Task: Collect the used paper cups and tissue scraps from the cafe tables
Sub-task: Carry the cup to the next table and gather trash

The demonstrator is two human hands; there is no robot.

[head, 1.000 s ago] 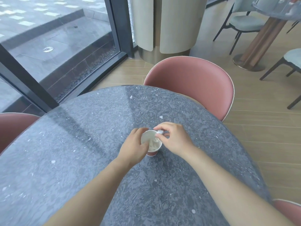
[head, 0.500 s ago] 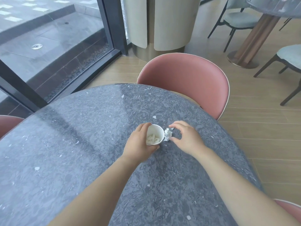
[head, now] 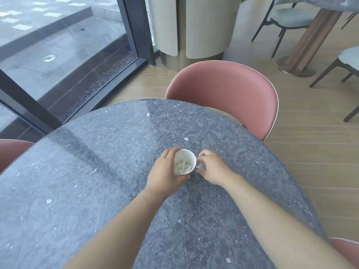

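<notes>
Your left hand (head: 165, 172) is wrapped round the paper cup (head: 184, 162), fingers curled on the far side and thumb at the near side. The cup is tilted, mouth toward you and a bit right, w/ its base hidden, so can't tell if it's on the worktop (head: 97, 171) or just off it. Tissue scraps (head: 182, 165) sit inside the cup, white, crumpled, a few pcs.

Your right hand (head: 212, 167) is just right of the cup, knuckles up, fingers curled in narrow, pinching at a small tissue bit (head: 199, 166) right at the cup's right wall. The bit is mostly hidden under your fingers and blurred, so can't confirm a firm grip, but fingertips are on it. The two hands are close, w/ the cup between them.

The worktop is dark grey speckled stone, round edge. A few white flecks on it beyond your hands, can't tell if scraps or stone pattern.

A pink chair (head: 223, 94) is beyond your hands, tucked at the far edge of the worktop. Another pink chair (head: 11, 150) is well left of your left hand. A third one (head: 347, 247) is near your right forearm, only a corner in view.
</notes>
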